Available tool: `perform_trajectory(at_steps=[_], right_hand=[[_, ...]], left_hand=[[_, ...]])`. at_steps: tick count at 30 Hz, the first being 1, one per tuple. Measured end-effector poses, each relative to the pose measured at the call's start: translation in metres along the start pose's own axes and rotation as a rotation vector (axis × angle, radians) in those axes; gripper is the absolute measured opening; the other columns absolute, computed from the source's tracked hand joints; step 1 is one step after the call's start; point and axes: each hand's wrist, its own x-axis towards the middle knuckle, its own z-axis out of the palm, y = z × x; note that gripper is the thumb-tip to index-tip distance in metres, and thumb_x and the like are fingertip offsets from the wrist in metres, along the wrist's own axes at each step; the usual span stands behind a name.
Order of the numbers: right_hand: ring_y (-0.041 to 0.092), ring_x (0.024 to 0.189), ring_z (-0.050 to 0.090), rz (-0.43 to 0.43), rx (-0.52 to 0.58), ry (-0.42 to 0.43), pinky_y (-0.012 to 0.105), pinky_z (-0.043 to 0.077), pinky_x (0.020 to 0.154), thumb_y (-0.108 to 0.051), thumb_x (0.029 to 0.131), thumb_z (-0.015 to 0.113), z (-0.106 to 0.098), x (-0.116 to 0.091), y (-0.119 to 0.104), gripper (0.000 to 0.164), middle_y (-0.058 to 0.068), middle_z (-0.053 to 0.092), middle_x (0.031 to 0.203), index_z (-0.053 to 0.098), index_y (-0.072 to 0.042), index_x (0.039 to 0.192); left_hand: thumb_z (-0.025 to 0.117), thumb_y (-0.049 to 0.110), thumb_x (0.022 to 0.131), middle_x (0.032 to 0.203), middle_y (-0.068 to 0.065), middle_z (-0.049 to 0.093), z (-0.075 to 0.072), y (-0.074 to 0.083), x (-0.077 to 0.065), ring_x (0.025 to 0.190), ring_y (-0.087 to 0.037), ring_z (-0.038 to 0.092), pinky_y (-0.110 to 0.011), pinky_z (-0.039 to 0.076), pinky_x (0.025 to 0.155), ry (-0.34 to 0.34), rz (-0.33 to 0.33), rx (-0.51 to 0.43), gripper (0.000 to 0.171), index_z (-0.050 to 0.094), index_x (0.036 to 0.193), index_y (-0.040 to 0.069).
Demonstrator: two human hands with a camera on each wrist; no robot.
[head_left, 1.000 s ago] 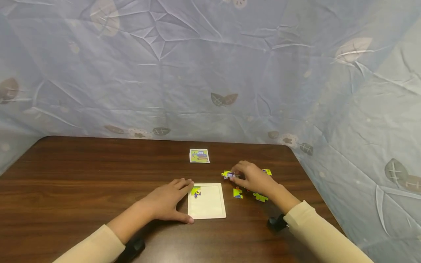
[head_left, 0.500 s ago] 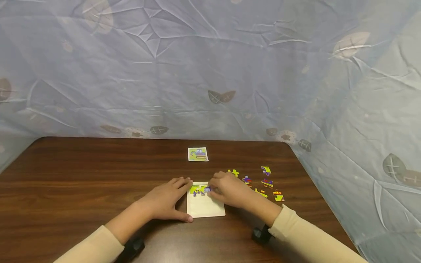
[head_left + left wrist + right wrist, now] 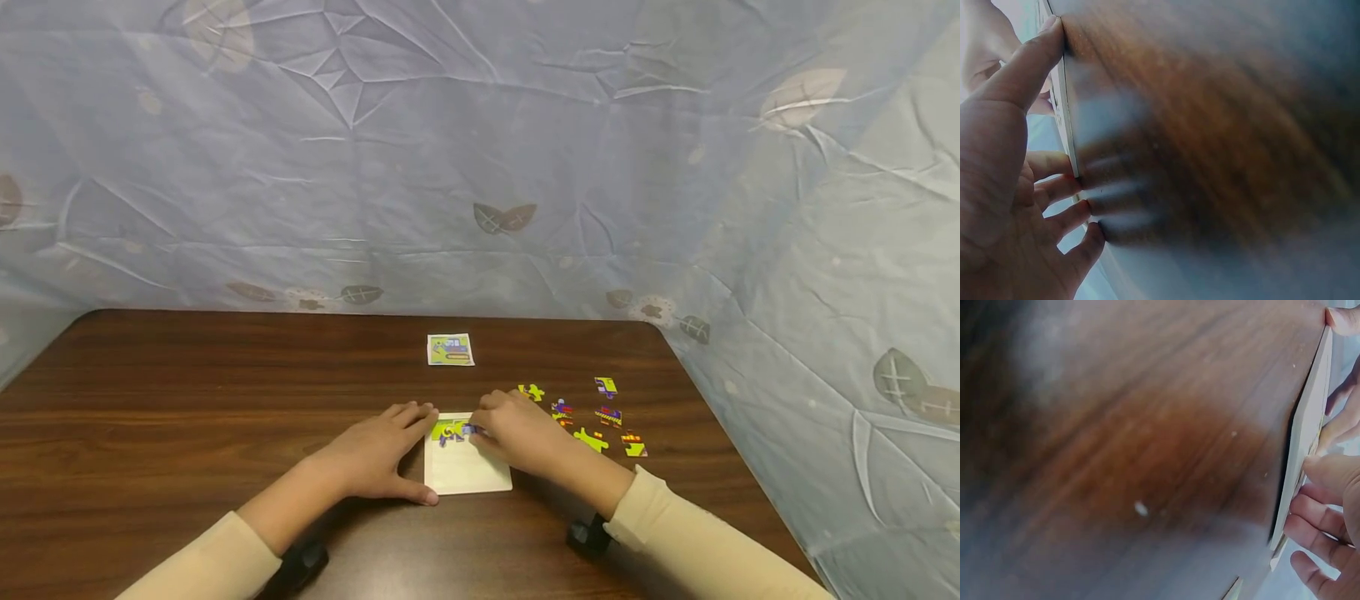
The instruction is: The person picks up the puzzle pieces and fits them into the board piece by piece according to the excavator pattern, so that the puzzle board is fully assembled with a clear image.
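A cream square puzzle tray (image 3: 468, 473) lies on the table. My left hand (image 3: 381, 454) rests along its left side, thumb at the near corner and fingertips at the far corner; the left wrist view shows the fingers spread against the tray's edge (image 3: 1066, 119). In the tray's far left corner sits a green puzzle piece (image 3: 447, 430) with purple and white print. My right hand (image 3: 517, 429) reaches over the far right part and pinches a purple and green puzzle piece (image 3: 469, 428) beside it, partly hidden by the fingers. In the right wrist view, thumb and fingers meet over the tray rim (image 3: 1304, 425).
Several loose puzzle pieces lie right of the tray, among them a green one (image 3: 591, 440) and a striped one (image 3: 609, 415). A small picture card (image 3: 450, 350) of a digger lies behind the tray. A patterned cloth (image 3: 375, 167) hangs beyond the brown table (image 3: 225, 400).
My right hand has carried a puzzle piece from the loose pieces leftward to the tray, beside the corner piece. The left hand has stayed at the tray's left side.
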Motion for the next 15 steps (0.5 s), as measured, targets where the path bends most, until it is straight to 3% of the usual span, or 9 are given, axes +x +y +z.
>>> perform_trajectory(at_steps=[15], right_hand=[[0.015, 0.088, 0.062, 0.032, -0.024, -0.024, 0.036, 0.054, 0.081, -0.027, 0.099, 0.074, -0.0014, 0.0023, -0.0060, 0.014, -0.002, 0.071, 0.092, 0.081, -0.016, 0.103]], left_hand=[[0.075, 0.075, 0.079, 0.173, -0.014, 0.029, 0.0001, 0.0002, 0.0001, 0.158, -0.044, 0.029, -0.065, 0.038, 0.119, -0.005, 0.003, 0.003, 0.117, 0.033, 0.165, 0.008]])
